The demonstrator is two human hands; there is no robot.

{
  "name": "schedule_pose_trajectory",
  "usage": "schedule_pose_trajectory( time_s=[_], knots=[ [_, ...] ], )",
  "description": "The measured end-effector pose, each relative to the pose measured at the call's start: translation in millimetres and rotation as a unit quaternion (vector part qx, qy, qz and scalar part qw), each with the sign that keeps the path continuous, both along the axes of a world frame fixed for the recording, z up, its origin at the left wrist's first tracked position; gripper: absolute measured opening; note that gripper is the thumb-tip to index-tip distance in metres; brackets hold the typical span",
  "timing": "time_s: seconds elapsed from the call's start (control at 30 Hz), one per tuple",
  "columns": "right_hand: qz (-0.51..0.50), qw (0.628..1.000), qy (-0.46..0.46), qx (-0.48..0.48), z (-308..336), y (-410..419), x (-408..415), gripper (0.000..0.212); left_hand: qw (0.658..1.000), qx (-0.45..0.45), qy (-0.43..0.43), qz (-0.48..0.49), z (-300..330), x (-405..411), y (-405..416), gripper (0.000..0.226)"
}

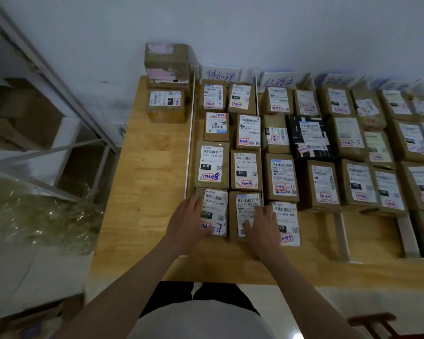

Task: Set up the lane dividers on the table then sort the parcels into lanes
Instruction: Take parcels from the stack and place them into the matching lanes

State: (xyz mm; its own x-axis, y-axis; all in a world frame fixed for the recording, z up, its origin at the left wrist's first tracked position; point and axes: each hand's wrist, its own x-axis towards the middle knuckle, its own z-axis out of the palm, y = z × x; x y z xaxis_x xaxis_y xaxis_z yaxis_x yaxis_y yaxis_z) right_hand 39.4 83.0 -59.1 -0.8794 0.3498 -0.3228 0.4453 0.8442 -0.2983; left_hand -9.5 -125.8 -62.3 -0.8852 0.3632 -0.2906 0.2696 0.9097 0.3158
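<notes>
The two nearest parcels of the leftmost lane lie flat at the front of the wooden table (142,192), side by side. My left hand (189,220) rests on the parcel marked 070 (214,211) with fingers extended flat, gripping nothing; my right hand (261,225) lies likewise on the neighbouring parcel (245,206). To finish this step well, press both evenly and slide them square against the row behind, keeping the left edge parallel to the white lane divider (190,143). Whether the divider continues beneath my left hand is probably hidden. Three unsorted boxes (166,94) stand stacked outside the lanes
</notes>
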Motion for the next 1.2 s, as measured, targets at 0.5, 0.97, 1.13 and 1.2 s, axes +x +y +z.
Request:
schedule_pose_trajectory(
  time_s=[0.5,0.97,1.13,1.2],
  knots=[
    [0.105,0.981,0.162,0.025,66.4,-69.3,-172.7,0.043,0.978,-0.065,0.173,0.095,93.0,-163.0,-119.6,0.053],
    [0.086,0.984,0.158,-0.010,45.8,-146.9,-352.2,0.037,0.984,-0.059,0.147,0.086,54.9,-332.8,-152.0,0.051],
    [0.096,0.987,0.131,0.002,14.6,-155.3,-403.6,0.038,0.985,-0.065,0.142,0.069,20.9,-387.8,-149.0,0.049],
    [0.088,0.988,0.127,-0.016,4.6,-159.7,-419.5,0.034,0.987,-0.062,0.132,0.072,7.9,-404.5,-145.5,0.047]
  ],
)
